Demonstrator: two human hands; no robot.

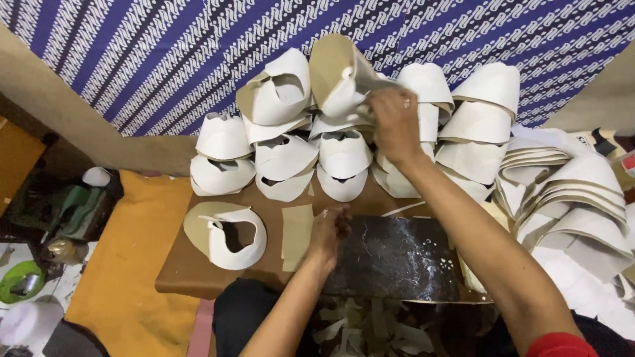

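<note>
White shoe upper pinched by right hand; left hand loosely curled, empty, on slab.

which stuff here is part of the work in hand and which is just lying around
In the work:
- right hand gripping a folded white piece on the stacks
- left hand by the tan strip
- stacked white pieces
- dark cutting slab
- brown board

Lying about:
- green bowl
- orange mat
- scraps
- patterned cloth
</note>
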